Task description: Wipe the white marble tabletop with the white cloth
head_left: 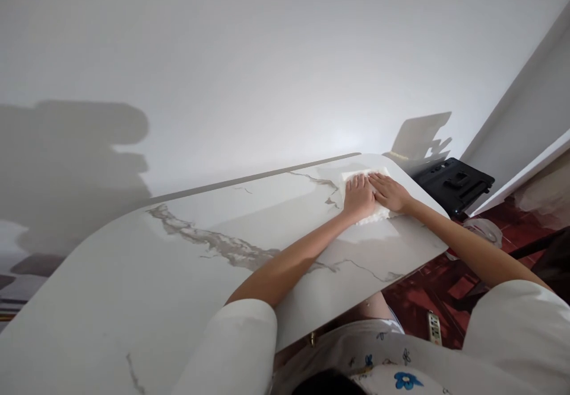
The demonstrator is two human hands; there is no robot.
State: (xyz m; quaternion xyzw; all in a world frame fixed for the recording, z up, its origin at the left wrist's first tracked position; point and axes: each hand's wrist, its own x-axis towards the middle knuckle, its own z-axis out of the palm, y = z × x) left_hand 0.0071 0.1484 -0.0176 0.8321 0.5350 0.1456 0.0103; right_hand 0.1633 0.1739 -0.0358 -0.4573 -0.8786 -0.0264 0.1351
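Observation:
A white cloth (378, 212) lies on the white marble-patterned table (249, 217), towards its far right end. My left hand (360, 196) rests flat on the cloth with its fingers stretched forward. Close beside it, my right hand (388, 192) also lies flat on the cloth, fingers pointing to the left and touching the left hand. Both palms press down from above, and the middle of the cloth is hidden under them.
A white wall (267, 74) runs along the table's far edge. Beyond the right end stands a black hard case (454, 184). On the red tiled floor are a clear plastic bag (484, 230) and a power strip (434, 327). My lap is below the near edge.

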